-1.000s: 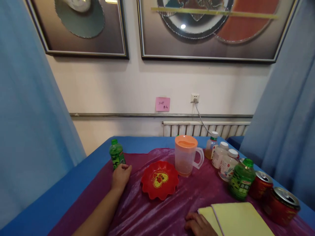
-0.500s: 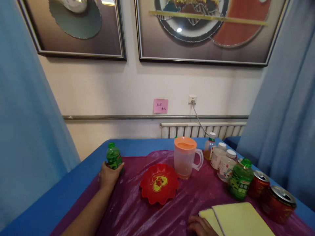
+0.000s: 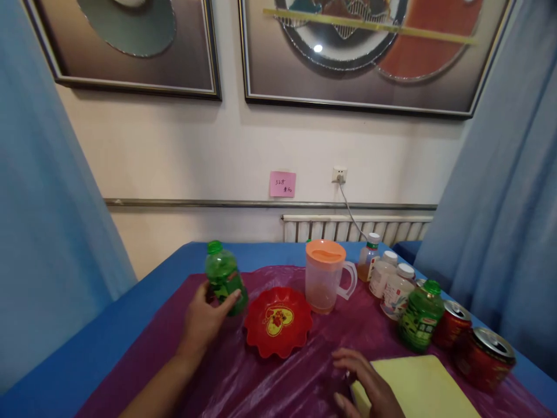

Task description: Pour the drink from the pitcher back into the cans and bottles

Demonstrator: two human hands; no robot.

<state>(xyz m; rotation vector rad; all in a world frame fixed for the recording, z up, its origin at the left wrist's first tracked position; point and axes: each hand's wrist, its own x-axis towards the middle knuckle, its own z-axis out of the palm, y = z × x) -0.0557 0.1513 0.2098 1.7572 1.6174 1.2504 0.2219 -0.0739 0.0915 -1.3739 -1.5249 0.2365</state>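
Note:
My left hand [image 3: 206, 322] is wrapped round a green plastic bottle [image 3: 224, 276] with a green cap, which it holds tilted a little to the left, just beside a red scalloped plate [image 3: 260, 337]. A yellow heart-shaped print marks the plate's middle. At the lower right, my right hand [image 3: 365, 380] has its fingers apart and holds nothing; it hovers by the left edge of a folded yellow cloth [image 3: 422, 380]. Behind the plate stands a clear pitcher [image 3: 319, 287] with an orange lid and some liquid at its bottom.
Along the right side stand several containers: a small bottle [image 3: 368, 255], white-capped jars [image 3: 397, 296], another green bottle [image 3: 421, 319] and red cans [image 3: 485, 360]. A purple plastic sheet [image 3: 174, 348] covers part of the blue table [image 3: 91, 354]. Blue curtains [image 3: 47, 203] hang at both sides.
My left hand has lifted the green bottle and brought it right, towards the plate, tilting it. My right hand has risen and spread its fingers beside the yellow cloth.

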